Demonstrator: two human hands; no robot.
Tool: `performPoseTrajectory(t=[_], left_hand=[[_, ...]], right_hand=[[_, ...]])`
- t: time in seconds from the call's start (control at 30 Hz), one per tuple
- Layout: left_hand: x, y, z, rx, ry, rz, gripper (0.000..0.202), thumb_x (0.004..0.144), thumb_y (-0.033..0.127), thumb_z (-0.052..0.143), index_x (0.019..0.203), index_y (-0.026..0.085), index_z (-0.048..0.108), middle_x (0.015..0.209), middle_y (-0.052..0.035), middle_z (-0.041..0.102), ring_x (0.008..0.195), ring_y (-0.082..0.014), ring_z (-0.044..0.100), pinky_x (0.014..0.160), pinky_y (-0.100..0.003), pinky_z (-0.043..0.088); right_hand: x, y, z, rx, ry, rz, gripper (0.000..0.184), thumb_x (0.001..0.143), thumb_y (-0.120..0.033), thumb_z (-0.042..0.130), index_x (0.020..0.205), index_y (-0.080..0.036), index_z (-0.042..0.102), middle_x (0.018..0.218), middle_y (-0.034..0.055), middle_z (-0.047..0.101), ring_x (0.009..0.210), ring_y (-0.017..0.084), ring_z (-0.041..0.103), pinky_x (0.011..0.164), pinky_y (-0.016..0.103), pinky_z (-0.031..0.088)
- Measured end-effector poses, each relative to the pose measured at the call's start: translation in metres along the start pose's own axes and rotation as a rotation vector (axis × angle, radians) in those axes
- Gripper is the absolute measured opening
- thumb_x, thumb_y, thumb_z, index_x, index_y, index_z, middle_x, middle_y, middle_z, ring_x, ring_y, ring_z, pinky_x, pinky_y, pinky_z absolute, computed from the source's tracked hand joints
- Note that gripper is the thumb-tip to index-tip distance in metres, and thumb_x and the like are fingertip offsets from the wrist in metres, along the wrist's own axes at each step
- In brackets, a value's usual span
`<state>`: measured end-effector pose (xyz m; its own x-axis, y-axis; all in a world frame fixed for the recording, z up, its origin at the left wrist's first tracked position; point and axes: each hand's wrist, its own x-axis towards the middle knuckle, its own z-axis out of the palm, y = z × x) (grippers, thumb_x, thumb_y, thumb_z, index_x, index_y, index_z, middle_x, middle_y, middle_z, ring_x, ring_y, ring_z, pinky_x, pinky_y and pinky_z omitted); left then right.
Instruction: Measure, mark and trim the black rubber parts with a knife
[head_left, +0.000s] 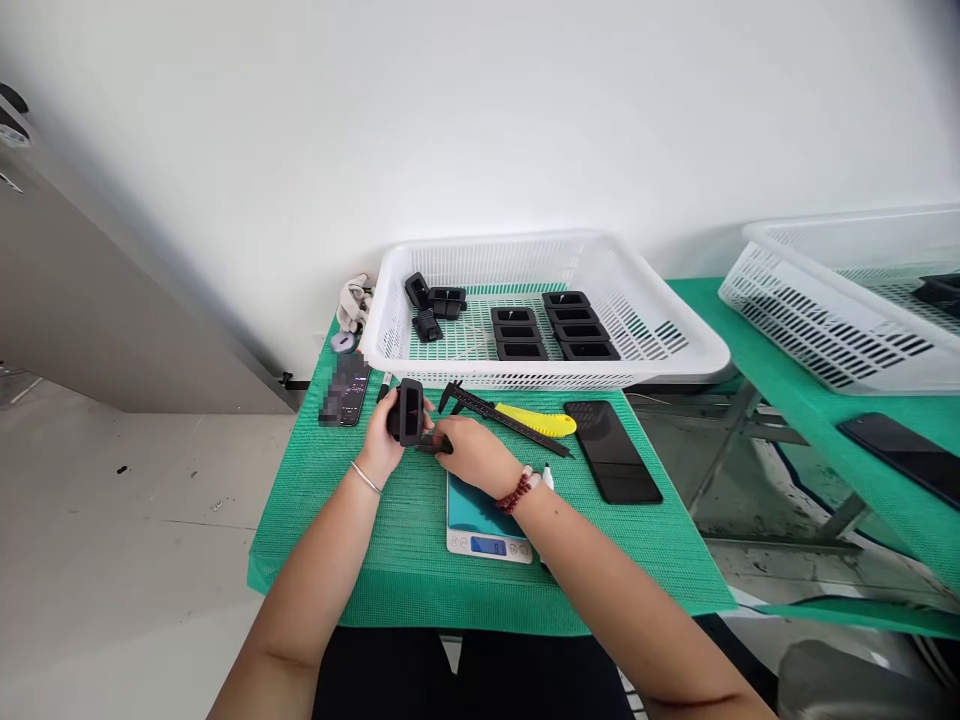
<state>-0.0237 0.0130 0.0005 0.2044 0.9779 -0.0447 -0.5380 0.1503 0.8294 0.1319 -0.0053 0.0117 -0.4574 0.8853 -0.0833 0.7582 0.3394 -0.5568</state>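
You have one black rectangular frame (410, 412) in your left hand (381, 438), gripped by its sides between thumb and fingers, above the worktop (307, 530) and just in from the basket's front rim, left of centre. Its long axis runs roughly from the worktop's front edge toward its back edge, and its window opening faces up toward you. Your right hand (478, 455) is closed around a small dark item (445, 443) at the frame's near end; you cover too much of it to tell what it is.

One white plastic basket (641, 300) spans the worktop's back edge. In it you have ten black parts by count: three loose ones (427, 326) toward its left end, a column of three frames (517, 334) at the middle, and a column of four frames (581, 331) to the right of that.

On the worktop you have one digital scale (480, 515) near the front edge, one black caliper (517, 423) and one yellow utility knife (538, 419) crossing near the basket, and two phones: one (613, 452) by the right edge, one (347, 388) toward the back-left corner.
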Motion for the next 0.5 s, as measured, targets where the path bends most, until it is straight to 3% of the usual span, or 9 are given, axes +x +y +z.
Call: performPoseTrajectory(t=[0.37, 0.5], left_hand=[[-0.0003, -0.0005, 0.0001, 0.005, 0.013, 0.018, 0.038, 0.084, 0.048, 0.051, 0.087, 0.012, 0.064, 0.081, -0.0099, 0.069, 0.058, -0.0156, 0.061, 0.054, -0.028, 0.045], [-0.0004, 0.0001, 0.001, -0.003, 0.029, 0.021, 0.037, 0.084, 0.047, 0.051, 0.087, 0.012, 0.064, 0.08, -0.0094, 0.069, 0.058, -0.0156, 0.062, 0.054, -0.028, 0.046]], right_hand=[[-0.0074, -0.0053, 0.0028, -0.027, -0.005, -0.003, 0.01, 0.073, -0.009, 0.062, 0.074, -0.018, 0.057, 0.087, 0.0053, 0.062, 0.081, 0.017, 0.057, 0.068, 0.026, 0.039], [-0.009, -0.0074, 0.0016, -0.017, 0.007, -0.005, 0.011, 0.075, -0.009, 0.06, 0.077, -0.018, 0.055, 0.096, 0.0062, 0.059, 0.082, 0.016, 0.056, 0.071, 0.027, 0.042]])
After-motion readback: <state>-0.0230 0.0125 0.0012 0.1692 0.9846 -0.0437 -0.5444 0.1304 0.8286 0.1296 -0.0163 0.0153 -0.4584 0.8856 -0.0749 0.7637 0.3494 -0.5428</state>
